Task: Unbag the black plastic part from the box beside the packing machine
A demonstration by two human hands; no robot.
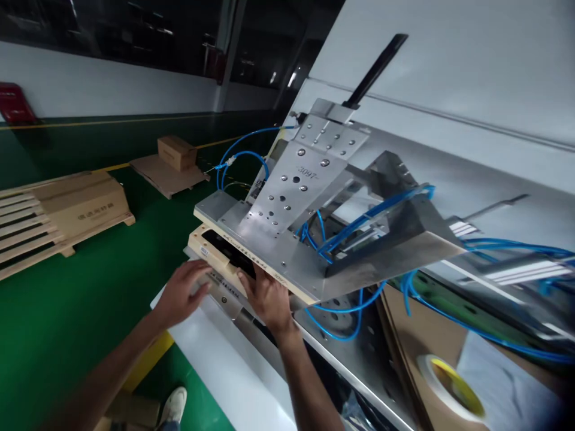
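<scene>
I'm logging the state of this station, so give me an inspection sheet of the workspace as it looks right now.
Surface: white machine bench, metal deck to its right.
Job's things: beige fixture plate with a dark insert, under the metal bracket marked 3097.
Clutter: tape roll on cardboard at lower right.
Grippers: left hand and right hand rest on the plate's near edge, fingers spread.
Cables: blue air hoses loop around the bracket.
Surroundings: green floor, wooden pallet, cardboard box.

The plate point(294, 191) is brushed, matt metal dotted with shiny screws; the board point(215, 248) beneath looks like pale wood; the hoses point(359, 224) are glossy blue plastic; the floor point(90, 287) is smooth green.
</scene>
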